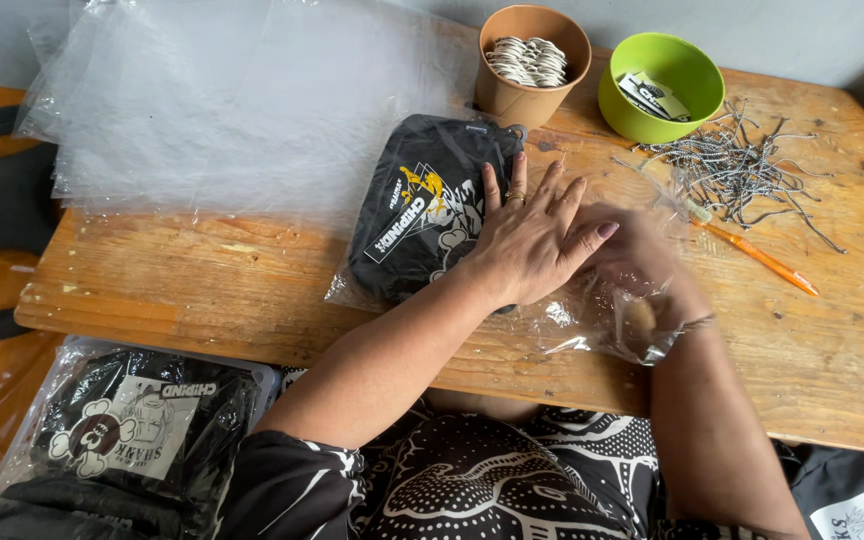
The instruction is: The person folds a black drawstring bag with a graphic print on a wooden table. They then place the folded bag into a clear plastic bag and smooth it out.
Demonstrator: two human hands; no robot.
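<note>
A folded black garment [422, 205] with a white and yellow print lies on the wooden table [202, 290], partly inside a clear plastic bag [592, 320]. My left hand [532, 235] rests flat on the garment's right end, fingers spread, a ring on one finger. My right hand [637, 260] is inside the open end of the bag, seen blurred through the plastic, just right of the left hand. What its fingers hold cannot be made out.
A stack of clear plastic bags [232, 110] covers the table's back left. A brown paper cup [530, 62] of looped tags and a green bowl [660, 85] stand at the back. Ball chains [742, 165] and an orange pen [757, 257] lie right. Bagged garments [132, 430] sit lower left.
</note>
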